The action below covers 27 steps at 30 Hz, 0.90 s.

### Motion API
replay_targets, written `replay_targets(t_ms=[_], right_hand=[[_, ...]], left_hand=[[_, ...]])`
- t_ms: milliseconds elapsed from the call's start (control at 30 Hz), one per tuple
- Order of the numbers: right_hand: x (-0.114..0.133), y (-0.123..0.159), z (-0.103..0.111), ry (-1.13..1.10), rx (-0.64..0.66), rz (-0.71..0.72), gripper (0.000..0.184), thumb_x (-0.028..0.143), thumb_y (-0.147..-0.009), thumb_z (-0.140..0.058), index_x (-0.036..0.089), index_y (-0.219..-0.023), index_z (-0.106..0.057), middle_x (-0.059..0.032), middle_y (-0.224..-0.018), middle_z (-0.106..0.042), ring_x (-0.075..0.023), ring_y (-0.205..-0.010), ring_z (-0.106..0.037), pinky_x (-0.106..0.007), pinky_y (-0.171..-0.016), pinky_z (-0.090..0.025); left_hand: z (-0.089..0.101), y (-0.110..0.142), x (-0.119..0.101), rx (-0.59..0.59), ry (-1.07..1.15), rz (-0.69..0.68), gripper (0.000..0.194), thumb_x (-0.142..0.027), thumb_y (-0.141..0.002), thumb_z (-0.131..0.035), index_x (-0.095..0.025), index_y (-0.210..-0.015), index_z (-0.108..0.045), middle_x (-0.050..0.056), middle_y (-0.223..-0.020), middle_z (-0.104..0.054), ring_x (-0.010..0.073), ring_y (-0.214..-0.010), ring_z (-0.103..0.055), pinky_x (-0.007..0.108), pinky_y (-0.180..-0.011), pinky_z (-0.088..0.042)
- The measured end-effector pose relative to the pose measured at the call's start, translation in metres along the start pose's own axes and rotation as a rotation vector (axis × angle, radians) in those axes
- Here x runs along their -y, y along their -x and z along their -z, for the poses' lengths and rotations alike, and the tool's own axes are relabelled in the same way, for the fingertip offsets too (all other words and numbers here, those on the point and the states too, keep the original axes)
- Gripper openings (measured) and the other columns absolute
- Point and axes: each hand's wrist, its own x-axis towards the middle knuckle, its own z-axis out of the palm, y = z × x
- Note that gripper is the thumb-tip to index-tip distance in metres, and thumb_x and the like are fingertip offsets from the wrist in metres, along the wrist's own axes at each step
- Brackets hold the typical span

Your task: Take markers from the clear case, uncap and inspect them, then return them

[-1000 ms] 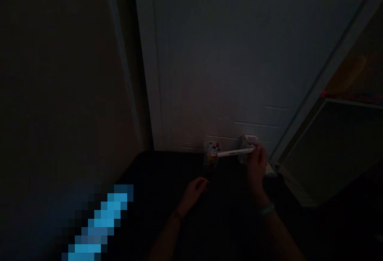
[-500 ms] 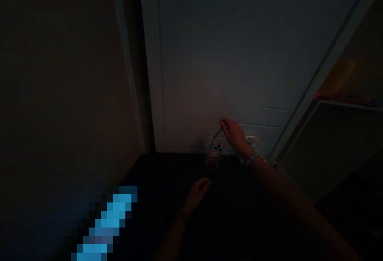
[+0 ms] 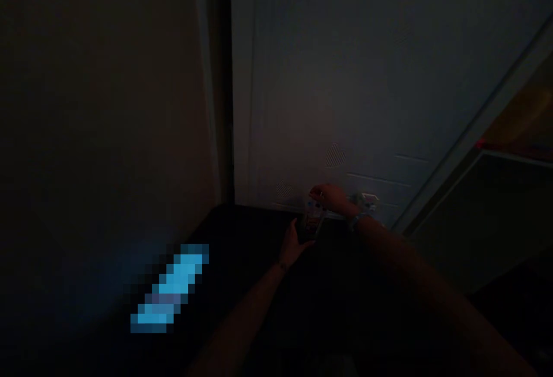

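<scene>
A small clear container point(image 3: 313, 219) with coloured bits near its top stands on the dark surface by the pale panel; the dimness hides its contents. My left hand point(image 3: 296, 243) curves around its near left side, thumb up along the wall and fingers at the lower edge. Over the container's top, my right hand point(image 3: 329, 197) is closed in a pinch, with a bracelet at the wrist. Whatever sits between those fingertips is too dark to make out. Behind the right wrist, a second clear container point(image 3: 368, 201) is partly hidden.
A pale panel point(image 3: 302, 77) with raised hearts and lines rises behind the dark surface point(image 3: 246, 239). On the left is a wall point(image 3: 108, 106). A bright blue pixelated rectangle point(image 3: 173, 285) lies at lower left. At right is a shelf edge point(image 3: 514, 157) with a yellow item point(image 3: 525, 112).
My left hand has moved up and forward onto the container. My right hand, which held up a thin patterned strip, has come down to the container's top. The view has shifted slightly.
</scene>
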Motion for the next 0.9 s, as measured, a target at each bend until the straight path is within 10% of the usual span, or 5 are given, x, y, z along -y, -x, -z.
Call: replay_targets(t_ms=[467, 667, 900], right_hand=[[-0.011, 0.015, -0.024, -0.203, -0.192, -0.075, 0.022, 0.04, -0.085, -0.051, 0.022, -0.094, -0.062, -0.0055, -0.094, -0.066, -0.023, -0.098, -0.05, -0.037, -0.089, -0.03], [-0.052, 0.028, -0.032, -0.831, -0.18, -0.605, 0.031, 0.043, -0.085, -0.047, 0.018, -0.1, -0.059, -0.0098, -0.108, -0.061, -0.0222, -0.103, -0.052, -0.033, -0.09, -0.034], [-0.023, 0.03, -0.074, -1.256, 0.007, -0.61, 0.051, 0.052, -0.09, -0.026, 0.017, -0.088, -0.063, -0.0079, -0.088, -0.069, -0.018, -0.078, -0.064, -0.029, -0.073, -0.047]], left_hand=[[-0.005, 0.001, 0.008, 0.056, -0.366, -0.105, 0.074, -0.04, -0.076, -0.062, -0.017, -0.134, -0.023, 0.016, -0.129, -0.048, 0.0247, -0.117, -0.049, 0.038, -0.098, -0.036], [-0.004, 0.002, 0.003, 0.051, -0.391, -0.064, 0.077, -0.049, -0.075, -0.059, -0.018, -0.135, -0.023, 0.014, -0.131, -0.047, 0.0251, -0.12, -0.046, 0.037, -0.1, -0.033], [0.002, -0.014, -0.004, 0.09, -0.364, 0.116, 0.094, -0.068, -0.057, -0.062, -0.024, -0.133, -0.029, 0.009, -0.126, -0.053, 0.0276, -0.116, -0.048, 0.038, -0.095, -0.034]])
